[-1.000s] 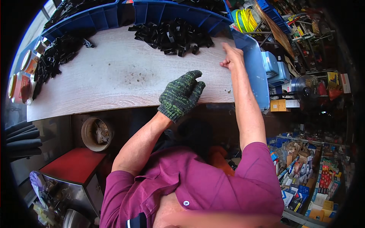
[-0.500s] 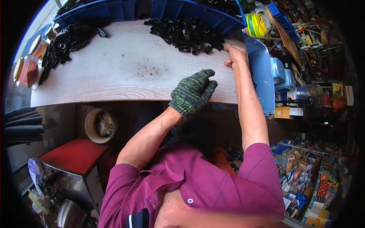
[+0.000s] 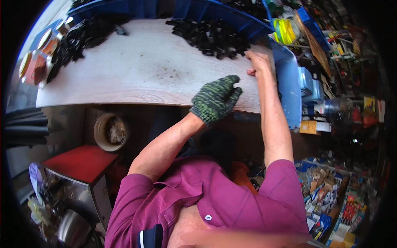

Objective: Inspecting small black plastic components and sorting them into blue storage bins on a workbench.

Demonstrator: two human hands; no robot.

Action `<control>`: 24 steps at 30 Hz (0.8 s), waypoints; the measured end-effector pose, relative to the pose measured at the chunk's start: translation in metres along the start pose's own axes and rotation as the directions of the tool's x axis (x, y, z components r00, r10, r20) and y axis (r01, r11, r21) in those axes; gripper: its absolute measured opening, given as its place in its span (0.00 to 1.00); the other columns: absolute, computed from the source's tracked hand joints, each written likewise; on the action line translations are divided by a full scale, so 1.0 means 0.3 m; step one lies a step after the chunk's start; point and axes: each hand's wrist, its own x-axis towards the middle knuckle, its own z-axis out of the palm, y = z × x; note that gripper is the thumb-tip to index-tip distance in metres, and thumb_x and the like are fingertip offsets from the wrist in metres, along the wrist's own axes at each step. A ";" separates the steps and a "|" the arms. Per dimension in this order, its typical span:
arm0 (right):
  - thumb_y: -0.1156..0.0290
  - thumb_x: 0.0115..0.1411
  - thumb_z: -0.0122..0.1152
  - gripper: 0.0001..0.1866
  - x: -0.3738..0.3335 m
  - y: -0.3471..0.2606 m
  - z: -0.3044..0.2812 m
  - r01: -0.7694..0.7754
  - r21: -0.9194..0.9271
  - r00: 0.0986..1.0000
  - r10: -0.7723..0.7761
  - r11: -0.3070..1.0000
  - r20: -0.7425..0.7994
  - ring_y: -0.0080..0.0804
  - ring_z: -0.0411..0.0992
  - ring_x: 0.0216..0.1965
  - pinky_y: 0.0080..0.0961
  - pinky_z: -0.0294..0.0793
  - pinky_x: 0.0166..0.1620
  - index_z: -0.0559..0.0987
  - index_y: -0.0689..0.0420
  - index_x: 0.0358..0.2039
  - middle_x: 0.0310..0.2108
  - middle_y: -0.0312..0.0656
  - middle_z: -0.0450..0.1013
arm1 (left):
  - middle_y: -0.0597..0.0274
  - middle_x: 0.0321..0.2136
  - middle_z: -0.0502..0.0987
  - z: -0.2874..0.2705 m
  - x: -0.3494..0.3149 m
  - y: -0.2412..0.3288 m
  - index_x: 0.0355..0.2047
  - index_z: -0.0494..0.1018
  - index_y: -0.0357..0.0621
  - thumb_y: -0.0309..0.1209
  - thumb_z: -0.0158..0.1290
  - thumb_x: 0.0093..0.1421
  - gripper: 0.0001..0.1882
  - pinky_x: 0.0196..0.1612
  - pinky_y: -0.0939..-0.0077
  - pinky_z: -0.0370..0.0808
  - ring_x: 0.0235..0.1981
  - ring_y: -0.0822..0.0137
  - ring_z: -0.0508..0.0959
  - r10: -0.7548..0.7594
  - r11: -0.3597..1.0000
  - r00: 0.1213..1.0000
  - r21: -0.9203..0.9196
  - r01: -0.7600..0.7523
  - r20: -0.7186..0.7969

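My left hand (image 3: 217, 99) wears a green and black knitted glove and hovers at the table's front edge. Its thumb and fingers are apart, with nothing visible between them. Bare, my right hand (image 3: 260, 63) reaches to the right end of the table (image 3: 124, 76), beside a heap of small black pieces (image 3: 209, 39), perhaps plastic buckles. Its fingers are curled, their tips close to the heap's near right edge. Whatever those fingers hold, if anything, is hidden. A second black heap (image 3: 78, 43), with strap-like pieces, lies at the table's far left.
Blue bins (image 3: 186, 10) line the table's back edge. A light blue tub (image 3: 288, 91) stands along the right side. Lidded jars (image 3: 35, 68) sit at the left edge. Below are a round bucket (image 3: 101, 132) and a red-topped cabinet (image 3: 80, 163). Boxed goods (image 3: 326, 198) fill the lower right.
The whole view has shifted slightly. Both hands keep nearly the same places over the table, the right one still beside the black heap.
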 end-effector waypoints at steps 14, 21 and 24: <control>0.66 0.61 0.62 0.10 -0.176 0.148 0.016 0.159 0.428 0.922 -0.289 0.890 0.257 0.20 0.60 0.11 0.19 0.66 0.17 0.80 0.60 0.36 0.15 0.30 0.67 | 0.44 0.37 0.81 0.002 0.068 -0.012 0.57 0.66 0.40 0.36 0.54 0.63 0.25 0.43 0.56 0.77 0.40 0.47 0.81 -0.277 0.946 0.956 -0.202 0.254 -0.094; 0.67 0.63 0.60 0.07 -0.333 0.158 0.080 0.280 0.457 0.882 -0.415 0.844 0.225 0.11 0.57 0.14 0.13 0.53 0.18 0.81 0.57 0.35 0.19 0.25 0.69 | 0.44 0.29 0.79 -0.023 0.091 -0.034 0.36 0.73 0.42 0.39 0.50 0.62 0.13 0.37 0.49 0.75 0.33 0.43 0.79 -0.206 0.972 0.978 0.125 0.199 0.039; 0.67 0.63 0.60 0.06 -0.378 0.131 0.092 0.272 0.460 0.880 -0.412 0.845 0.236 0.12 0.56 0.13 0.13 0.52 0.18 0.80 0.56 0.33 0.16 0.25 0.66 | 0.46 0.28 0.79 -0.060 0.080 -0.033 0.36 0.74 0.43 0.38 0.51 0.61 0.12 0.36 0.50 0.75 0.32 0.44 0.80 -0.181 0.960 0.983 0.222 0.170 0.030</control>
